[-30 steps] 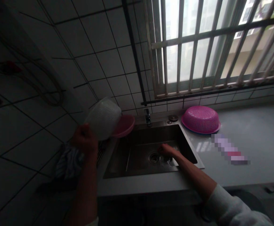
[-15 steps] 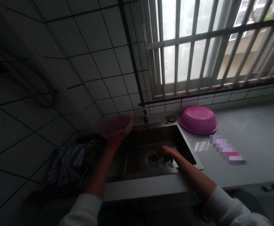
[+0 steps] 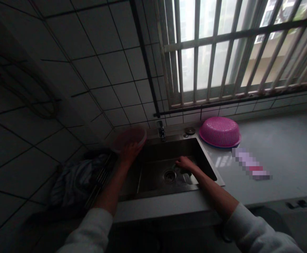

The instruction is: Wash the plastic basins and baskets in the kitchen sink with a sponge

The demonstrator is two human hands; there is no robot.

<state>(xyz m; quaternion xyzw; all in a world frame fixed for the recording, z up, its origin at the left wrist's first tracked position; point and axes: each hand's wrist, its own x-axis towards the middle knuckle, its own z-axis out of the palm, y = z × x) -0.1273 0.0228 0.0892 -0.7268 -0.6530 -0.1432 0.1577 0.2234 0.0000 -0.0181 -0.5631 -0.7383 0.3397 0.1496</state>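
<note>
My left hand [image 3: 128, 151] is closed on the rim of a pink bowl [image 3: 129, 137] at the back left corner of the steel sink [image 3: 153, 175]. The bowl looks blurred. My right hand [image 3: 184, 164] reaches down into the sink basin beside the drain [image 3: 169, 175], its fingers curled over a dark object I cannot make out. The white colander seen earlier is out of sight.
A pink colander [image 3: 220, 131] lies upside down on the grey counter [image 3: 282, 154] right of the sink. A tap [image 3: 160, 130] stands at the sink's back edge. A striped cloth [image 3: 77, 179] lies on a rack to the left. Tiled walls and a barred window [image 3: 235, 49] close in the back.
My left hand has dropped from holding up a white colander to gripping the pink bowl at the sink's corner. My right hand has stayed near the drain, shifting slightly.
</note>
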